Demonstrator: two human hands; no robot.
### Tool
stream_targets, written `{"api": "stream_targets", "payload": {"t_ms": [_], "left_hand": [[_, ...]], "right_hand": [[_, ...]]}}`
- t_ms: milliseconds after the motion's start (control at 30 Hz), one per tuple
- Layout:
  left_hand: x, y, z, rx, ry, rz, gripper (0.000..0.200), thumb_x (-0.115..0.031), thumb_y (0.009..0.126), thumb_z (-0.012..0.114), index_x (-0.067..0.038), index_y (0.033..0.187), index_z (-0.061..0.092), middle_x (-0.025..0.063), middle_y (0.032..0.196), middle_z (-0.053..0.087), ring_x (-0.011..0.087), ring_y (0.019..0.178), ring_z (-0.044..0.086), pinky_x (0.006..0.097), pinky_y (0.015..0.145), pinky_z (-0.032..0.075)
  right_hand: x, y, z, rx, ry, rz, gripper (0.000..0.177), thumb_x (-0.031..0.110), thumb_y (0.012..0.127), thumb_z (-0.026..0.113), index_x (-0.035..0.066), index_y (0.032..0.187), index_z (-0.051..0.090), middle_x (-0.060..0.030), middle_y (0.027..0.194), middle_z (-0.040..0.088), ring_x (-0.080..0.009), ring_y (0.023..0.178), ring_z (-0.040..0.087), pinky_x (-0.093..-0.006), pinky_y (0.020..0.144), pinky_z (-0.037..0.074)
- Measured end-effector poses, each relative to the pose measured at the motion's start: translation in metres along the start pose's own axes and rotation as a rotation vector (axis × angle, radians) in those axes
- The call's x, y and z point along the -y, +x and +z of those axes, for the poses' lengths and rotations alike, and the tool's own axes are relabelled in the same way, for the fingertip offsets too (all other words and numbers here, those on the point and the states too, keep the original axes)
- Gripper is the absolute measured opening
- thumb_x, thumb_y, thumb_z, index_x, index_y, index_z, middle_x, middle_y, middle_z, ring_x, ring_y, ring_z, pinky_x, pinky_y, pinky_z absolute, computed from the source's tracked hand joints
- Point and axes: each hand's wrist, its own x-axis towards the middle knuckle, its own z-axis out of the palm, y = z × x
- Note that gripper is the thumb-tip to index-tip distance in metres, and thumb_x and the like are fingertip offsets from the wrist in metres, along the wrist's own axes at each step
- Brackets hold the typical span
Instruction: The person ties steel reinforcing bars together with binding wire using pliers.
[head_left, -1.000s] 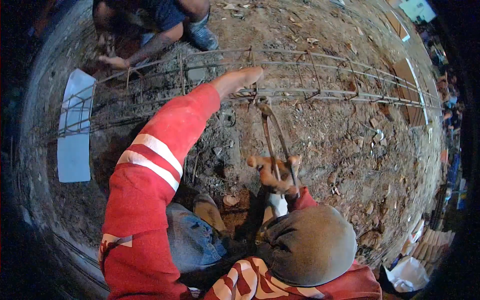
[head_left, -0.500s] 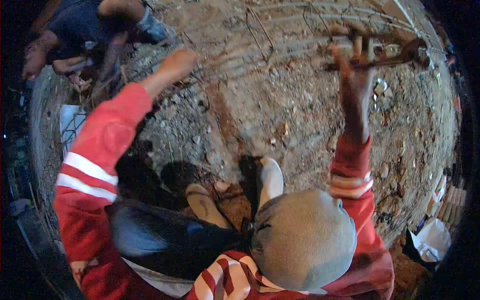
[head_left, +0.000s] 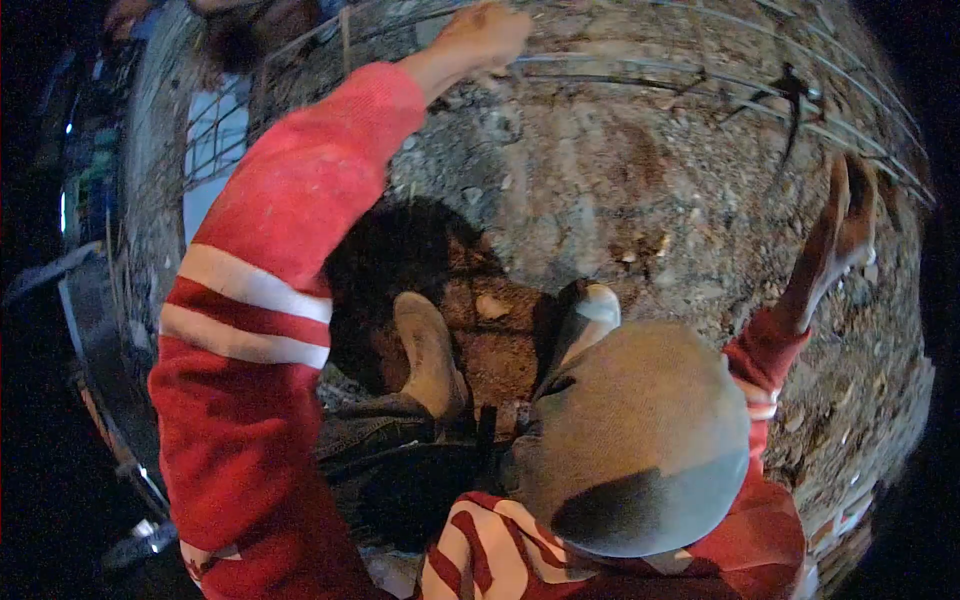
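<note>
At the top centre, my left hand (head_left: 485,35) is closed at the long metal rods (head_left: 600,68); what lies inside its fingers is hidden. My right hand (head_left: 850,205) is off to the right over the dirt, its fingers stretched out and holding nothing. Between the hands, a dark metal tool (head_left: 793,95) rests at the rods, above and to the left of my right hand. Thin bent wire pieces cross the rods near it.
Rough, stony ground (head_left: 620,180) spreads below the rods. Another person's limbs (head_left: 255,30) show at the top left, near a pale sheet (head_left: 215,140) under a metal grid. My shoes (head_left: 425,340) stand at the lower centre.
My right hand has moved right and down, and its fingers have left the dark tool, which stays at the rods. With the view shifted, my left hand appears higher and farther right.
</note>
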Motion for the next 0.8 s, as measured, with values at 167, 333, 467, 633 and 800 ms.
{"api": "stream_targets", "payload": {"t_ms": [167,333,467,633,800], "left_hand": [[-0.063,-0.017,0.011,-0.026,0.212,-0.24,0.025,-0.026,0.08,0.057,-0.005,0.079,0.069,0.0191,0.077,0.068,0.0341,0.069,0.069,0.0475,0.058,0.054],[-0.023,0.031,0.016,-0.035,0.951,0.348,0.024,-0.021,0.077,0.053,-0.002,0.081,0.068,0.0216,0.082,0.067,0.0373,0.076,0.068,0.048,0.063,0.053],[-0.079,-0.021,0.002,-0.011,0.528,0.018,0.026,-0.018,0.077,0.052,-0.002,0.086,0.069,0.0232,0.089,0.067,0.0378,0.081,0.067,0.0484,0.066,0.053],[-0.089,-0.04,-0.009,-0.152,0.492,-0.001,0.036,-0.031,0.087,0.048,0.001,0.085,0.065,0.0219,0.087,0.065,0.0308,0.079,0.064,0.0431,0.066,0.051],[-0.056,-0.039,0.002,-0.313,0.324,0.224,0.047,-0.041,0.092,0.049,0.002,0.103,0.063,0.0264,0.102,0.064,0.0418,0.099,0.06,0.0451,0.083,0.047]], "right_hand": [[-0.018,-0.137,0.031,0.647,0.084,0.247,0.016,0.011,0.088,0.066,0.001,0.1,0.065,-0.0081,0.09,0.066,-0.0135,0.08,0.06,-0.0275,0.076,0.047],[0.03,-0.261,0.073,1.284,-0.021,-0.101,0.033,0.02,0.081,0.068,0.006,0.109,0.062,-0.0141,0.104,0.065,-0.0292,0.092,0.062,-0.0388,0.073,0.052],[0.041,-0.342,0.117,1.702,0.168,-0.62,0.035,0.024,0.088,0.055,0.009,0.119,0.054,-0.0146,0.111,0.06,-0.0355,0.104,0.056,-0.0482,0.084,0.047],[0.002,-0.346,0.135,1.177,0.066,-0.414,0.033,0.012,0.087,0.051,0.003,0.118,0.055,-0.0175,0.106,0.059,-0.0355,0.101,0.056,-0.0457,0.086,0.046],[-0.021,-0.201,0.045,0.303,-0.483,0.062,0.033,0.011,0.074,0.069,0.004,0.106,0.062,-0.019,0.103,0.061,-0.0356,0.101,0.057,-0.0421,0.087,0.045]]}}
